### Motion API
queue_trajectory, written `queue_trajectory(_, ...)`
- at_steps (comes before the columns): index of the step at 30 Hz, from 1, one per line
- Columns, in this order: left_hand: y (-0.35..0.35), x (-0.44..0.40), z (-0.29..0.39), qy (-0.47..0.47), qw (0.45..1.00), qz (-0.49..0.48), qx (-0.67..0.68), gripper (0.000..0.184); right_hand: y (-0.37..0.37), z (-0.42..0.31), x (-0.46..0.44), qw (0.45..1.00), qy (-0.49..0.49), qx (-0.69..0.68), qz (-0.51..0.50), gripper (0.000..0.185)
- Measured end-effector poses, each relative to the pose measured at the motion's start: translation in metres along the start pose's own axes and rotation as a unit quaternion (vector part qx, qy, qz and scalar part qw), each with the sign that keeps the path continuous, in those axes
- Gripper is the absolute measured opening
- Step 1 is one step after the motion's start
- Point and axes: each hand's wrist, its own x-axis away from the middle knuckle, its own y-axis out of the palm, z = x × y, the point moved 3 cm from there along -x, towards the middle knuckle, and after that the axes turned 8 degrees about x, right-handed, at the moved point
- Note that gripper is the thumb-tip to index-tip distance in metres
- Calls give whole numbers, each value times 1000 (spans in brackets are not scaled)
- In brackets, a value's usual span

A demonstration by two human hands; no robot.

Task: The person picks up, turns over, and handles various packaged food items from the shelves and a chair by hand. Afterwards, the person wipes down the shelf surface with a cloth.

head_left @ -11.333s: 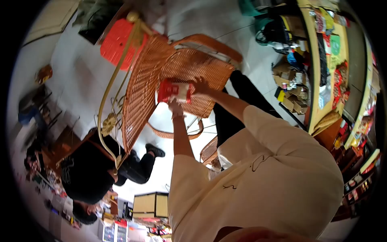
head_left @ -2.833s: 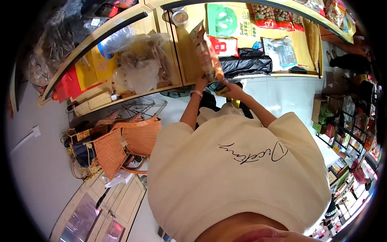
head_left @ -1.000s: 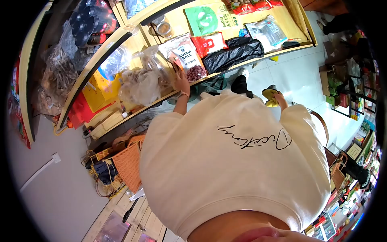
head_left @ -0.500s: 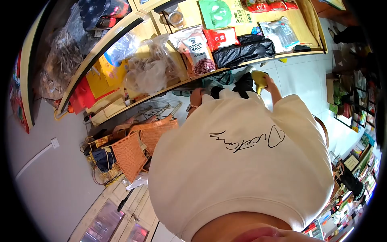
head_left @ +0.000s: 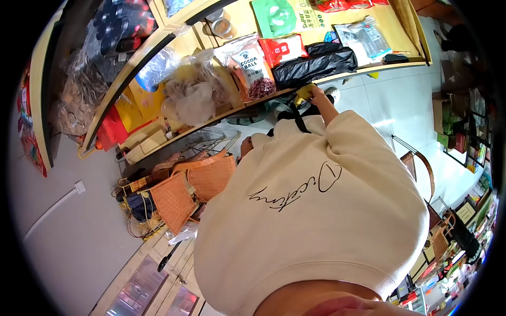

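Note:
In the head view, my right hand (head_left: 318,96) is closed on a small yellow-green thing (head_left: 304,93) at the shelf's front edge. Its kind is unclear; it looks soft or rounded. Just beyond it lies a crumpled black plastic bag (head_left: 316,66) on the shelf. My left hand (head_left: 246,146) hangs low beside my shirt, near the wicker chair. The shirt covers part of that hand, and its fingers do not show clearly.
On the wooden shelf (head_left: 258,104) sit a cocoa ball bag (head_left: 255,68), a red-and-white packet (head_left: 284,49), a green packet (head_left: 274,18) and clear plastic bags (head_left: 192,97). A woven wicker chair (head_left: 171,203) stands at left. Stocked racks (head_left: 464,137) line the right side.
My right hand has moved left and closer to the shelf edge with the yellow-green thing. My left hand has drawn back from the shelf toward my body. The view has shifted slightly.

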Motion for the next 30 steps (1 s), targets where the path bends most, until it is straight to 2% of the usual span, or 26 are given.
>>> queue_trajectory(2, 2, 2, 2, -5, 1000, 0, -5, 31, -13, -5, -7, 1000, -14, -1, 10, 25)
queue_trajectory(6, 17, 2, 14, -14, 1000, -4, -10, 31, -37, -30, 4, 993, -41, -91, 56, 28)
queue_trajectory(10, 39, -6, 45, -16, 1000, -16, -20, 31, -78, -52, -39, 985, -61, -144, 69, 31)
queue_trajectory(12, 57, -15, 68, -14, 999, -26, -26, 31, -105, -77, -54, 982, -56, -158, 90, 29)
queue_trajectory(15, 92, -28, 113, -5, 999, -45, -29, 31, -170, -119, -105, 980, -124, -112, 112, 27)
queue_trajectory(17, 118, -39, 140, 4, 998, -60, -33, 31, -208, -160, -88, 965, -143, -183, 122, 22)
queue_trajectory(19, 147, -54, 169, 14, 996, -79, -34, 31, -255, -208, -81, 967, -169, -153, 116, 20)
queue_trajectory(21, 177, -67, 194, 27, 994, -103, -31, 31, -293, -257, -45, 959, -237, -125, 94, 21)
queue_trajectory(24, 214, -77, 244, 35, 989, -143, 3, 29, -357, -306, -66, 967, -216, -105, 86, 24)
queue_trajectory(26, 238, -83, 265, 3, 984, -169, 54, 28, -384, -326, -71, 962, -236, -104, 93, 27)
queue_trajectory(29, 261, -81, 300, 26, 978, -202, 38, 27, -390, -328, -82, 950, -276, -99, 107, 30)
queue_trajectory(30, 266, -80, 316, 53, 980, -192, -25, 26, -386, -326, -87, 953, -271, -78, 110, 32)
